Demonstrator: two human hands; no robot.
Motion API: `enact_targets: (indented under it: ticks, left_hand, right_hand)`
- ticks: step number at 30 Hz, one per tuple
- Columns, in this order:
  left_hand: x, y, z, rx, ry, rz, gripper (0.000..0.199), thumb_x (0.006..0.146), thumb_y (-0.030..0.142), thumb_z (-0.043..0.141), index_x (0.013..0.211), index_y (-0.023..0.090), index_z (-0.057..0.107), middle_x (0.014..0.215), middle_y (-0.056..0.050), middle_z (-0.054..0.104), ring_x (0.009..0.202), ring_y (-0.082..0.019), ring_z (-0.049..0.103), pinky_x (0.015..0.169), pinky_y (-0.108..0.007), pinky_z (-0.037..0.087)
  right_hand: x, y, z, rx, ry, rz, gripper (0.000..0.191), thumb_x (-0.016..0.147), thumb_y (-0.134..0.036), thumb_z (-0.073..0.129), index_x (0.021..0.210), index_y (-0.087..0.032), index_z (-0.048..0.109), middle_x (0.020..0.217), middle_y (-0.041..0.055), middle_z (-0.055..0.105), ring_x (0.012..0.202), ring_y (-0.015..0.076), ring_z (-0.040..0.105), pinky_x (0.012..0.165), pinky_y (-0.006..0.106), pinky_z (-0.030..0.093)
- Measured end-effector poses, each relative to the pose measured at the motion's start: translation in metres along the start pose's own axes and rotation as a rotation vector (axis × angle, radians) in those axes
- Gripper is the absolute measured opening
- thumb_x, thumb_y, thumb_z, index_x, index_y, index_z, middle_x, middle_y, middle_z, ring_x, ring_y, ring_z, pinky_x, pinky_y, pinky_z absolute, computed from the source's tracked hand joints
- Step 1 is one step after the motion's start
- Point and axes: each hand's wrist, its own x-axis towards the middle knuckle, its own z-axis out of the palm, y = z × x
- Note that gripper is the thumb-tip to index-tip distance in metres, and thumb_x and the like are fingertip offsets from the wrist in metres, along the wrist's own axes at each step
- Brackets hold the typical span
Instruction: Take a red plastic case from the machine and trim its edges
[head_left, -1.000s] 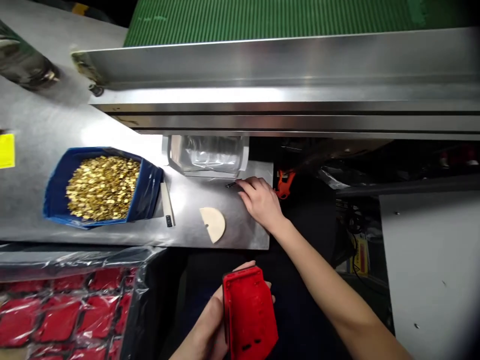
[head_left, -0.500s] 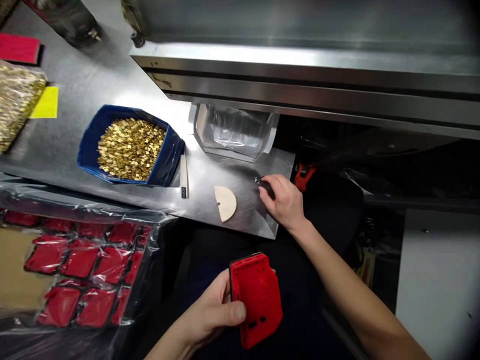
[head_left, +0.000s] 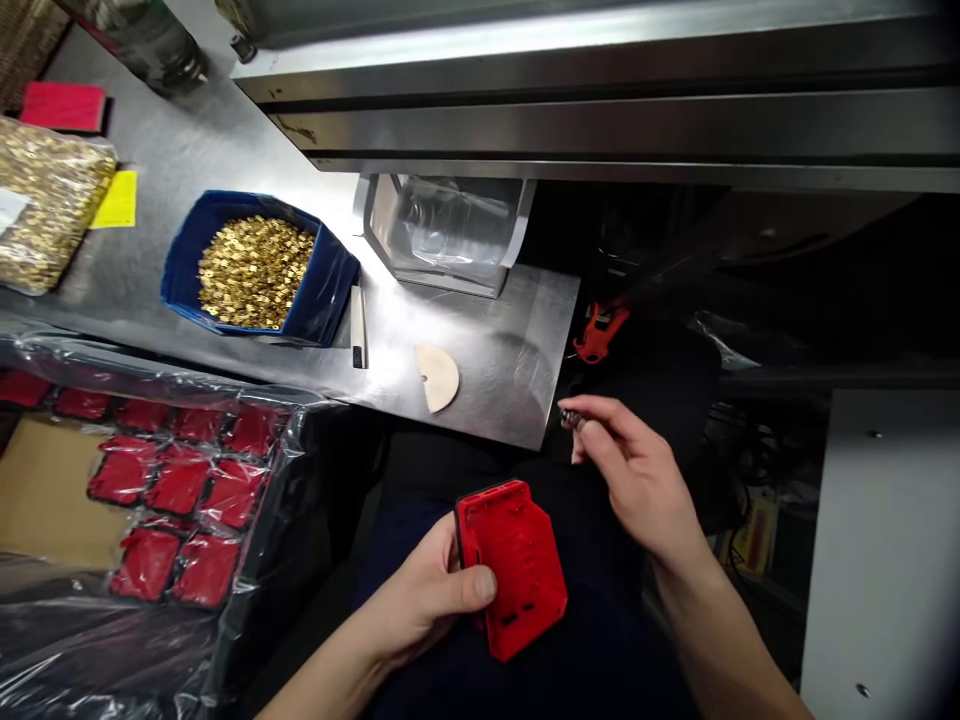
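— What does each hand hold, please?
— The left hand point(head_left: 439, 590) holds the red case point(head_left: 525, 572) by its left side, with the thumb on the edge, and the open inside is turned to us. The right hand point(head_left: 641, 475) is narrow: between thumb and first finger it pinches a small metal part point(head_left: 571, 418) (its exact shape I cannot tell).
— And where are these two things?
— The red case is above the lap, below the near edge of the bench point(head_left: 491, 335). The metal part is just beside the right corner of this bench, and the two things are apart.
— What is lying on the bench?
— At the left stands the blue bin point(head_left: 324, 300) with gold pieces point(head_left: 255, 275) inside. The stick point(head_left: 358, 330) lies beside it, then comes the half disc point(head_left: 439, 378). Behind the half disc is the grey bin point(head_left: 450, 285), with clear plastic inside.
— Is there something more around?
— Yes, the orange tool point(head_left: 600, 332) is to the right of the bench. At lower left, the box point(head_left: 259, 570) holds red pieces point(head_left: 176, 482) under clear plastic.
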Motion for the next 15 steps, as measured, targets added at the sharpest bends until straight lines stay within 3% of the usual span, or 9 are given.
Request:
enact_targets:
  ticks: [3,5,12,15]
  left_hand:
    - [0.004,0.002,0.007,0.046,-0.036,0.03,0.079,0.075,0.047,0.088,0.139,0.018,0.054,0.132,-0.017,0.067,0.12,-0.035,0.064,0.105,-0.05,0.046]
    - [0.007,0.005,0.013,0.073,-0.099,0.052,0.071,0.078,0.046,0.086,0.138,0.021,0.056,0.134,-0.015,0.066,0.123,-0.033,0.062,0.107,-0.046,0.045]
    - [0.01,0.009,0.02,0.166,-0.199,0.075,0.072,0.082,0.046,0.082,0.143,0.022,0.051,0.127,-0.011,0.066,0.112,-0.026,0.064,0.098,-0.037,0.047]
    - [0.008,0.007,0.02,0.167,-0.201,0.086,0.074,0.083,0.046,0.082,0.144,0.022,0.049,0.122,-0.009,0.067,0.107,-0.023,0.064,0.098,-0.036,0.047]
  right_hand:
    - [-0.031,-0.02,-0.001,0.016,-0.148,0.017,0.036,0.097,-0.032,0.067,0.132,-0.034,0.063,0.106,0.0012,0.069,0.086,0.0144,0.068,0.078,0.025,0.059]
    - [-0.045,-0.028,0.004,-0.057,-0.192,-0.003,0.034,0.095,-0.027,0.068,0.129,-0.033,0.065,0.111,0.0021,0.069,0.091,0.0157,0.069,0.081,0.027,0.06]
    - [-0.062,-0.036,0.022,-0.329,-0.074,-0.256,0.023,0.096,-0.019,0.065,0.118,-0.026,0.068,0.108,0.0034,0.075,0.095,0.0209,0.07,0.085,0.036,0.059]
    - [-0.063,-0.038,0.025,-0.349,-0.061,-0.278,0.024,0.095,-0.017,0.064,0.117,-0.025,0.069,0.108,0.0027,0.076,0.093,0.0205,0.071,0.084,0.035,0.059]
